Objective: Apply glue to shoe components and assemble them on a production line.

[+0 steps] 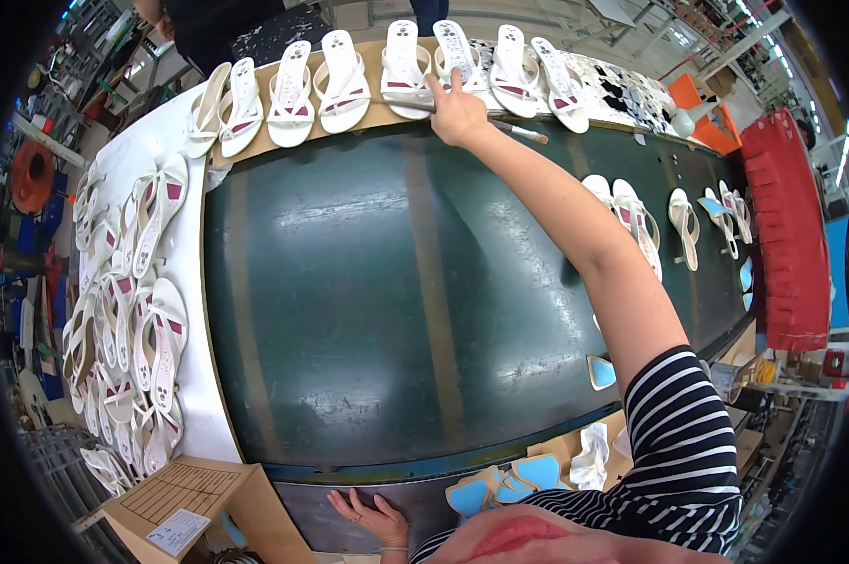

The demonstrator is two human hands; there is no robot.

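Note:
My right arm stretches across the conveyor belt (pixel 349 263) to the far ledge, where white strappy sandals (pixel 344 85) stand in a row. There my right hand (pixel 459 115) grips a brush (pixel 523 133), its handle running under the palm and its bristles out past the wrist. Two of its fingers point onto a white sandal (pixel 451 52) with a patterned insole. At the near edge, my left hand (pixel 373 519) lies with fingers spread on the dark metal strip, holding nothing. Two blue-soled pieces (pixel 537 472) rest to its right.
A white side table (pixel 204 376) on the left carries piled white sandals (pixel 124 310); a cardboard box (pixel 185 498) stands at its near end. More sandals (pixel 685 226) lie on the belt's right part, beside a red cover (pixel 796 235). An orange bin (pixel 711 113) stands far right.

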